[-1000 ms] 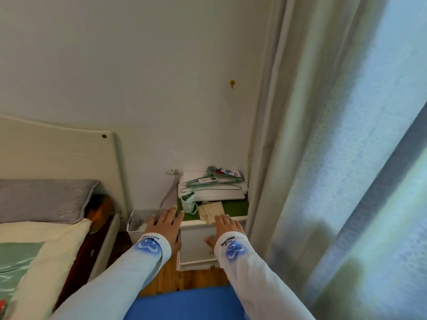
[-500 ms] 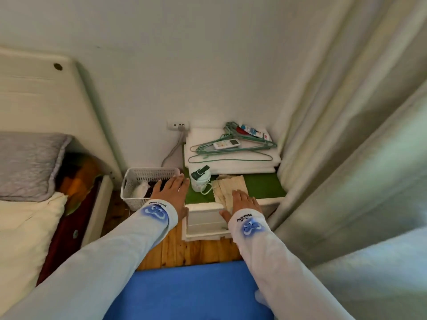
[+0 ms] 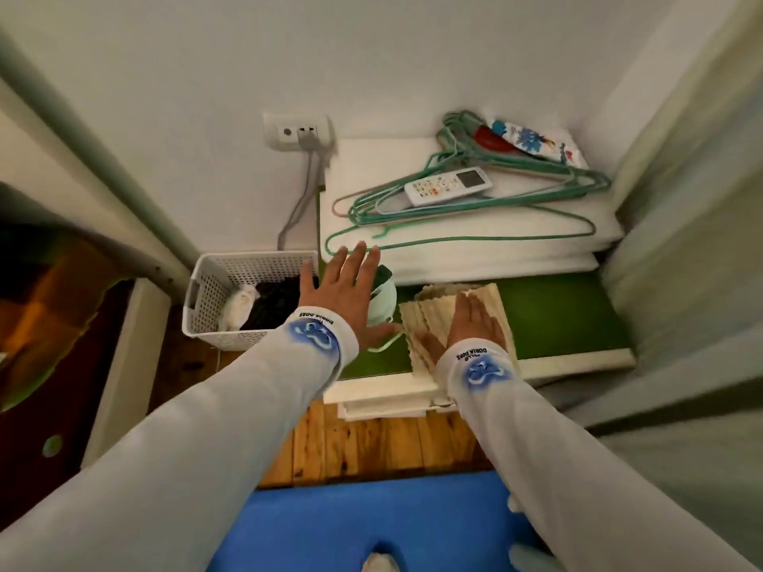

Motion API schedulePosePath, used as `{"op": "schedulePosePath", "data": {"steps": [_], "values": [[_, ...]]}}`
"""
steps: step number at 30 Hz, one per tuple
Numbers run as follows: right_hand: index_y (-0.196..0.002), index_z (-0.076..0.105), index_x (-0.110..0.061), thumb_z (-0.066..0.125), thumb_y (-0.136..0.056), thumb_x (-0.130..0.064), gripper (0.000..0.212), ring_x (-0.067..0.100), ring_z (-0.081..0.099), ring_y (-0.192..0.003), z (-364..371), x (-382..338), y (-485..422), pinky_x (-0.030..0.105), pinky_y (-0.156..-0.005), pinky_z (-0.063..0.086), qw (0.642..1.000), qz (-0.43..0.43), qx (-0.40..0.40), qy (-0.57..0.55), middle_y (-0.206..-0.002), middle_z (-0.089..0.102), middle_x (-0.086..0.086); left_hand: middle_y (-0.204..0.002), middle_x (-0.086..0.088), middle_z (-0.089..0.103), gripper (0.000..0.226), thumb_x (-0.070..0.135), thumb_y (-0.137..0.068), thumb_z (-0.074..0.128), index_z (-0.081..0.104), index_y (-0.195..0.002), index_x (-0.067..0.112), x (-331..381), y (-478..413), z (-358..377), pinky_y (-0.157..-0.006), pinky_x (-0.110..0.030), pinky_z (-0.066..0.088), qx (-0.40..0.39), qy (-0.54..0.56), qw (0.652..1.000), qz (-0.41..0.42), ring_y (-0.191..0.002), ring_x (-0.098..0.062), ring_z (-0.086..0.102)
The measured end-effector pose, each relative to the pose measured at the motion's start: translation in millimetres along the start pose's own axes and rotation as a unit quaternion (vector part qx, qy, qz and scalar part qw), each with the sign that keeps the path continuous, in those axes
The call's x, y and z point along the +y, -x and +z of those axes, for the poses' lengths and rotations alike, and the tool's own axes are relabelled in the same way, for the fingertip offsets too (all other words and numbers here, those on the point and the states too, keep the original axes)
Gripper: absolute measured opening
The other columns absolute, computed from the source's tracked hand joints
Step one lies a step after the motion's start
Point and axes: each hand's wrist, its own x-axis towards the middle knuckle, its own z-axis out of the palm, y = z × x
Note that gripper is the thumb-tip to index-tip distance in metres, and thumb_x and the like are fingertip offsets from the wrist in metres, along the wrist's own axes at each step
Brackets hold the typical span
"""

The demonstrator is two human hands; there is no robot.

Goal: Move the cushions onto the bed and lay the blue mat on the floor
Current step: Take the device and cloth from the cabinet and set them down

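Two flat white cushions (image 3: 475,245) are stacked at the back of a green-topped nightstand (image 3: 569,324), against the wall. Green wire hangers (image 3: 495,208) and a white remote (image 3: 448,186) lie on top of them. My left hand (image 3: 342,295) is open, fingers spread, hovering just short of the stack's near left corner, above a pale green mask (image 3: 386,301). My right hand (image 3: 470,324) is open and flat over a beige folded cloth (image 3: 433,319) on the nightstand. The blue mat (image 3: 371,522) lies on the wooden floor below me.
A white perforated basket (image 3: 214,291) with clothes stands on the floor left of the nightstand. A wall socket (image 3: 297,132) with a grey cable is above it. The bed frame (image 3: 124,365) is on the left, curtains (image 3: 693,241) on the right. A patterned pouch (image 3: 532,144) lies behind the hangers.
The view has tilted down and closer to the nightstand. Both hands have reached forward, the left toward the cushion stack's corner, the right over the beige cloth.
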Motion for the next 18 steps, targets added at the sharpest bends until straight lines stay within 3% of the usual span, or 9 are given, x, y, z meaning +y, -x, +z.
{"op": "schedulePosePath", "data": {"steps": [4,9,13,16,18], "values": [[-0.151,-0.017,-0.013,0.044,-0.089,-0.060,0.099,0.025,-0.007,-0.151,33.9,3.3,-45.4,0.037,-0.122,-0.001,0.999,0.025,-0.038,0.020,-0.162,-0.015,0.006,-0.161,0.001,0.008,0.104,0.071,-0.071,0.055,0.008,-0.151,0.025,-6.4,-25.0,29.3,-0.118,-0.051,0.021,0.025,0.035,0.999,0.016,-0.148,-0.026,0.012],[-0.152,-0.013,-0.011,0.032,-0.094,-0.055,0.085,0.026,-0.014,-0.150,66.6,3.0,-54.7,0.041,-0.122,-0.005,0.999,0.023,-0.003,0.025,-0.161,-0.019,0.010,-0.151,0.002,0.028,0.095,0.062,-0.067,0.064,0.022,-0.145,0.026,-14.2,-28.6,27.4,-0.104,-0.044,0.043,0.053,0.057,0.996,0.049,-0.137,-0.027,0.028],[-0.154,0.002,-0.014,0.034,-0.101,-0.028,0.064,0.023,-0.005,-0.151,61.3,6.3,-43.5,0.036,-0.124,0.001,1.000,0.002,0.001,-0.008,-0.163,-0.009,0.007,-0.147,0.000,0.034,0.092,0.058,-0.066,0.064,0.028,-0.143,0.023,-40.4,-12.0,26.1,-0.102,-0.043,0.045,0.067,0.053,0.995,0.050,-0.133,-0.028,0.032],[-0.153,0.017,-0.015,0.032,-0.102,-0.033,0.056,0.024,0.015,-0.149,61.7,-25.7,-12.6,0.034,-0.123,0.010,0.991,0.037,0.039,-0.121,-0.162,0.014,0.006,-0.142,-0.007,0.043,0.094,0.061,-0.061,0.061,0.038,-0.140,0.016,-87.7,11.9,33.5,-0.100,-0.045,0.045,0.105,0.051,0.993,0.015,-0.127,-0.033,0.040],[-0.151,0.025,-0.017,0.033,-0.099,-0.042,0.057,0.026,0.025,-0.146,77.5,-78.2,19.6,0.033,-0.120,0.016,0.985,-0.024,0.045,-0.166,-0.158,0.027,0.006,-0.139,-0.010,0.047,0.094,0.061,-0.058,0.060,0.042,-0.137,0.013,-123.6,27.4,45.1,-0.100,-0.047,0.046,0.123,0.048,0.991,-0.016,-0.125,-0.036,0.043]]}}
